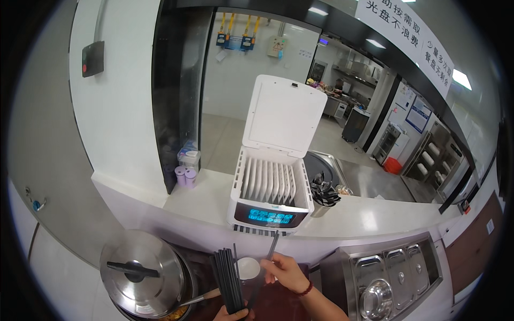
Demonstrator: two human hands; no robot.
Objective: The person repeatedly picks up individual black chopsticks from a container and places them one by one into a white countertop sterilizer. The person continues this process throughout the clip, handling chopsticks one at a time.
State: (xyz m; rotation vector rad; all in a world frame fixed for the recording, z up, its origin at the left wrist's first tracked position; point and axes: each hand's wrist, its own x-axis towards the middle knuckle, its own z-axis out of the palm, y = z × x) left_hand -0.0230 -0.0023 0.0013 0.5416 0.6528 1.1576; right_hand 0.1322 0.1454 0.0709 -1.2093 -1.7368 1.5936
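My left hand (233, 313), at the bottom edge of the view, grips a bundle of dark chopsticks (228, 277) near their lower ends. To its right, my right hand (284, 272) pinches dark chopsticks (274, 245) between thumb and fingers, their tips pointing up at the front of a chopstick dispenser (271, 216). The white dispenser stands on the counter with its lid (286, 116) raised. Inside are upright white dividers, and dark chopstick ends show in a row below its lit display. A white bowl (247, 268) lies between and beyond my hands.
A pot with a steel lid (138, 273) stands at the left, a wooden-handled utensil (204, 296) across its rim. Right of the dispenser, a metal container (320, 209) holds black-handled spoons. Lidded steel food pans (371, 265) sit at the lower right. Purple bottles (185, 177) stand on the counter.
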